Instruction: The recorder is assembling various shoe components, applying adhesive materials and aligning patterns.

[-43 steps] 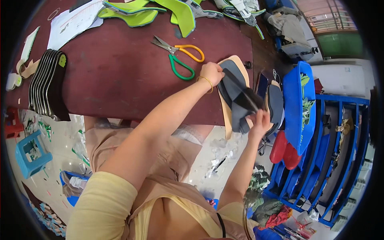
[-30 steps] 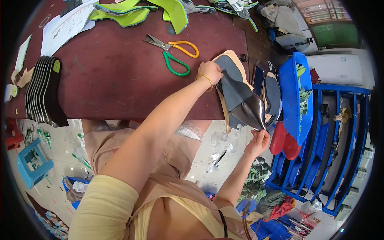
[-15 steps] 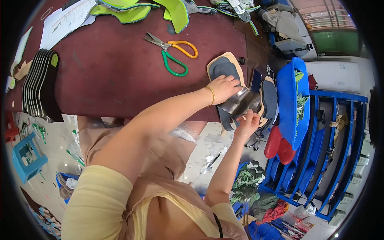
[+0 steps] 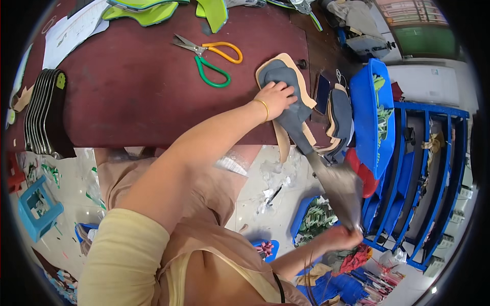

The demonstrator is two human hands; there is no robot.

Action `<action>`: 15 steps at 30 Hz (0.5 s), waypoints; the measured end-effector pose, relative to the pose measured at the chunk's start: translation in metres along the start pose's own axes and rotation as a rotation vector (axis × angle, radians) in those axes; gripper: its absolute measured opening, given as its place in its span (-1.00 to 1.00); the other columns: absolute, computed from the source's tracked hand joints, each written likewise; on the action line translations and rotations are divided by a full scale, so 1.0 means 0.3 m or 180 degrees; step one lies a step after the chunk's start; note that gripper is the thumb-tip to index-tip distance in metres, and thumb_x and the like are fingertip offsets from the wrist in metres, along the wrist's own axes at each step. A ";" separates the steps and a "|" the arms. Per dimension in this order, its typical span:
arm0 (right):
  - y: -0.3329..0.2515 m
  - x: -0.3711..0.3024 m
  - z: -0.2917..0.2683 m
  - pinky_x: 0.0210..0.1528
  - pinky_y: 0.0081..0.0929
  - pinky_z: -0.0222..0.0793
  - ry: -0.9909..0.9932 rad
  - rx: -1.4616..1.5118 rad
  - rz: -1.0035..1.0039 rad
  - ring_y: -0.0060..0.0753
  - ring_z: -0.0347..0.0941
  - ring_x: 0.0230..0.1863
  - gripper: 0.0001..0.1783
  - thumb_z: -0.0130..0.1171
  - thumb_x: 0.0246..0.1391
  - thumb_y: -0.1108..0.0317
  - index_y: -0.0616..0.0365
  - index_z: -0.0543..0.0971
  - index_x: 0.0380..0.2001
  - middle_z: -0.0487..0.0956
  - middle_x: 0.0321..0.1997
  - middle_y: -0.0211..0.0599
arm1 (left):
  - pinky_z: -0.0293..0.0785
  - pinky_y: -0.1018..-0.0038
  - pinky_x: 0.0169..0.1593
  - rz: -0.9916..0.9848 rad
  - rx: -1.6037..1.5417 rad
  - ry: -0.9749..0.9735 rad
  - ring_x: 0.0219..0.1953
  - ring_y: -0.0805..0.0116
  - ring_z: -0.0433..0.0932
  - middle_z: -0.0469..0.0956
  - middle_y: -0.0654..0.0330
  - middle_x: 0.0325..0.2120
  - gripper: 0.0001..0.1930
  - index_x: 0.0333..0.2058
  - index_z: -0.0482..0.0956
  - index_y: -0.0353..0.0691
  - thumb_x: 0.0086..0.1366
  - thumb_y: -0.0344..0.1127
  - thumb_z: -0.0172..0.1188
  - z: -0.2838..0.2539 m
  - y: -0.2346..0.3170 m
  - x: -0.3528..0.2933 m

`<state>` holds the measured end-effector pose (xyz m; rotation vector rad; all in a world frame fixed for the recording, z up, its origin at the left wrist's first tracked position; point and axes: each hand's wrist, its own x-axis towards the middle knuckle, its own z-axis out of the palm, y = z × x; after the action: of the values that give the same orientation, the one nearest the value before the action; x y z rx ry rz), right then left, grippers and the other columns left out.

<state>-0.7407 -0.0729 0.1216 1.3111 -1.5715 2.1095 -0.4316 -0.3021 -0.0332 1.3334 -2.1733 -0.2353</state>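
My left hand [image 4: 278,99] lies with its fingers spread over a dark grey shaped piece [image 4: 279,73] at the table's right edge. Under that piece are beige cut pieces [image 4: 307,97], one with a strip hanging over the edge. Lower right, my right hand [image 4: 343,238] is closed on the end of a shiny greyish-brown sheet [image 4: 338,187], stretched out and smeared by motion. The sheet's upper end meets the grey piece's narrow tail; whether they are joined, I cannot tell. Another stack of grey and beige pieces [image 4: 341,109] sits to the right.
Scissors [image 4: 201,50] with orange and green handles lie open on the maroon table [image 4: 143,97]. A stack of shiny dark strips [image 4: 46,112] is at the left, lime-green pieces [image 4: 145,14] at the back. A blue bin [image 4: 368,97] and blue rack [image 4: 408,173] stand at the right.
My right hand has swung down and right, away from the table, drawing the shiny sheet out long. My left hand stays on the grey piece. The view has shifted slightly.
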 end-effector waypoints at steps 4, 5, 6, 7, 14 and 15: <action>-0.188 0.181 -0.253 -0.17 -0.23 0.41 0.0078 0.1137 0.0427 -0.22 0.51 -0.26 -0.65 0.00 -0.03 0.23 0.35 0.56 -0.36 0.57 -0.27 -0.05 | 0.19 0.32 0.01 -0.0039 0.0261 -0.0465 0.04 0.31 0.28 0.34 0.31 -0.01 -0.58 0.05 0.39 0.00 0.19 -0.19 0.11 -0.054 0.025 0.032; -0.247 0.199 -0.279 -0.20 -0.23 0.42 0.0254 0.1266 0.0268 -0.22 0.51 -0.27 -0.65 0.00 -0.04 0.24 0.34 0.57 -0.38 0.57 -0.29 -0.04 | 0.18 0.28 0.00 -0.0061 0.0161 -0.0466 0.05 0.26 0.26 0.31 0.24 0.02 -0.39 0.09 0.34 -0.05 0.05 -0.07 0.26 -0.055 0.027 0.041; -0.305 0.222 -0.294 -0.23 -0.23 0.43 0.0420 0.1402 0.0109 -0.22 0.52 -0.28 -0.66 0.00 -0.04 0.24 0.34 0.57 -0.40 0.57 -0.31 -0.03 | 0.18 0.27 -0.01 0.0016 0.0293 -0.0616 0.06 0.25 0.26 0.30 0.21 0.02 -0.32 0.10 0.32 -0.06 -0.01 -0.02 0.30 -0.056 0.038 0.043; -0.325 0.221 -0.286 -0.22 -0.28 0.42 0.1028 0.1188 -0.0057 -0.21 0.52 -0.27 -0.66 0.00 -0.05 0.25 0.34 0.58 -0.39 0.57 -0.31 -0.04 | 0.18 0.27 -0.01 0.0085 0.0522 -0.0786 0.07 0.23 0.25 0.29 0.19 0.03 -0.25 0.11 0.31 -0.07 -0.08 0.02 0.34 -0.087 0.051 0.036; -0.445 0.180 -0.052 -0.22 -0.46 0.29 0.0936 -0.0367 -0.2183 -0.33 0.36 -0.38 -0.75 0.08 -0.12 0.28 0.29 0.48 -0.46 0.42 -0.43 -0.26 | 0.26 0.28 -0.08 0.0551 -0.0748 0.0818 -0.06 0.12 0.31 0.30 0.07 -0.06 -0.26 0.03 0.36 -0.16 -0.11 0.08 0.36 -0.218 0.122 -0.092; -0.440 0.060 0.104 -0.26 -0.46 0.25 0.0692 0.0431 -0.1356 -0.41 0.27 -0.40 -0.78 0.10 -0.11 0.28 0.24 0.41 -0.53 0.33 -0.48 -0.31 | 0.29 0.20 -0.01 0.0732 -0.1847 0.0747 -0.02 0.05 0.32 0.29 0.03 -0.06 -0.25 0.04 0.34 -0.21 -0.09 0.04 0.37 -0.258 0.158 -0.142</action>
<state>-0.6535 -0.0505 0.2246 1.2689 -0.9761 2.0262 -0.4103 -0.2314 0.0346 0.7402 -1.8411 -0.5400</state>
